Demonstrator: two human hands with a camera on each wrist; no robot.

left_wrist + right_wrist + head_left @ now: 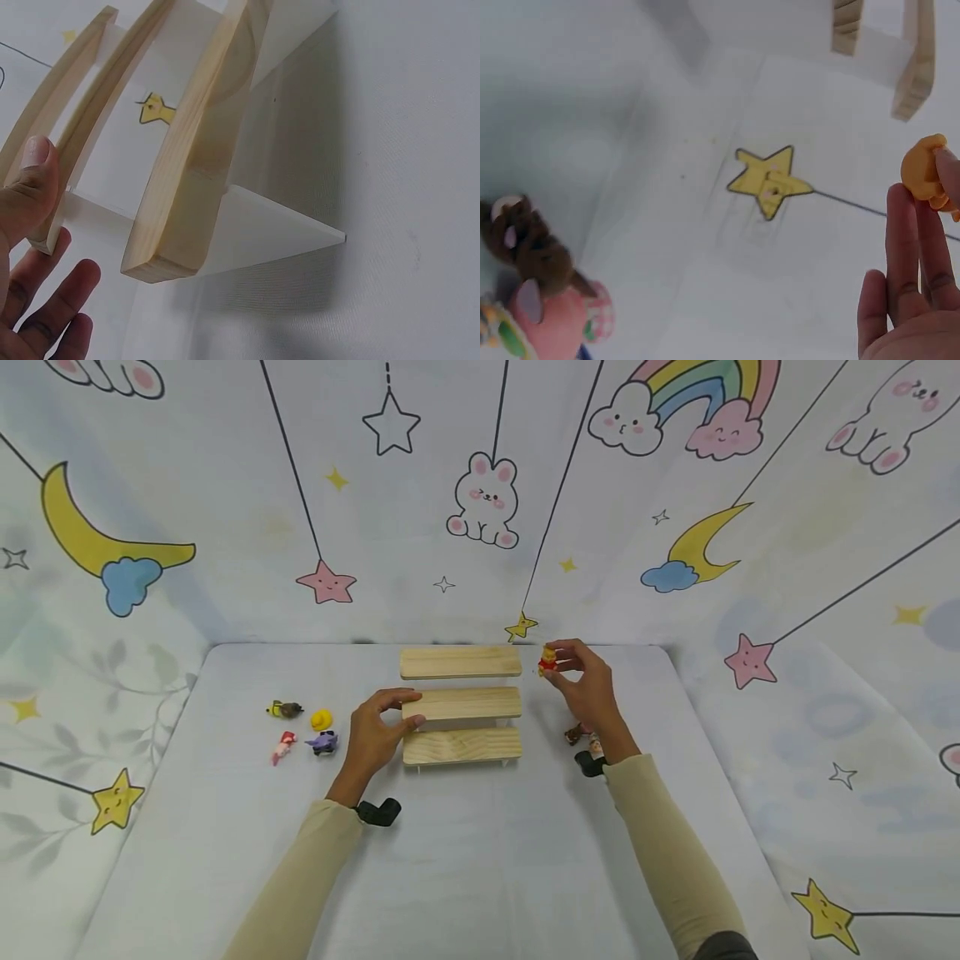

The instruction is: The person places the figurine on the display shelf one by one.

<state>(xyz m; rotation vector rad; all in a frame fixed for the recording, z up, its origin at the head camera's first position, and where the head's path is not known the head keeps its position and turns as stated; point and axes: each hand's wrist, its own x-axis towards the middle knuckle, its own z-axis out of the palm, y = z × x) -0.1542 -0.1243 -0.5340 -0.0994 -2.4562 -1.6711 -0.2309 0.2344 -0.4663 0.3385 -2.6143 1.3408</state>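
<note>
A small Winnie-the-Pooh figurine (547, 662), yellow with a red top, is pinched between the fingertips and thumb of my right hand (591, 689). It is raised near the back right of a three-tier wooden display stand (461, 746). In the right wrist view only an orange-yellow part of the figurine (921, 169) shows. My left hand (375, 733) grips the left end of the stand's middle board (69, 157), thumb on one side and fingers on the other. White triangular supports (274, 229) hold up the boards.
Left of the stand lie a brown-and-yellow figurine (285, 709), a yellow piece (321, 719), a pink figurine (283, 747) and a purple-grey one (322, 743). Beneath the right forearm are a brown figurine (536, 247) and a pink one (555, 322). A printed backdrop rises behind the white table (465, 860).
</note>
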